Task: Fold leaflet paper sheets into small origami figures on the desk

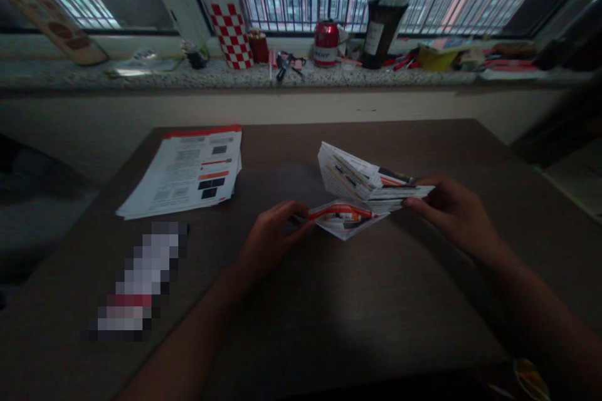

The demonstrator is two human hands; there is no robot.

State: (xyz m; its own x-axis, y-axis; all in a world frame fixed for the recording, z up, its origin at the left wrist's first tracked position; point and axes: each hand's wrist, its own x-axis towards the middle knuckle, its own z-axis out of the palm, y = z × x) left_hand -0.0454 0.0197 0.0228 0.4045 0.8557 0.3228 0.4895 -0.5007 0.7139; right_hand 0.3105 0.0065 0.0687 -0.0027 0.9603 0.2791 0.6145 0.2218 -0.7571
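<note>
My right hand (456, 216) is closed on the right end of a bundle of folded printed papers (352, 178), thumb below and fingers behind. The bundle's layers fan apart toward the left, above the tabletop (390, 313). Just beneath it, a folded printed sheet (345, 229) with a red stripe spreads into a pocket-like shape. My left hand (277, 232) pinches this sheet's left corner between thumb and fingers. Whether the lower sheet is joined to the bundle I cannot tell.
A stack of printed sheets (192, 172) lies at the table's back left. Nearer me is a blurred-out long object (145, 279). The windowsill (164, 78) holds a checkered bottle (232, 34), a red can (326, 44), a dark cup (380, 31) and small clutter.
</note>
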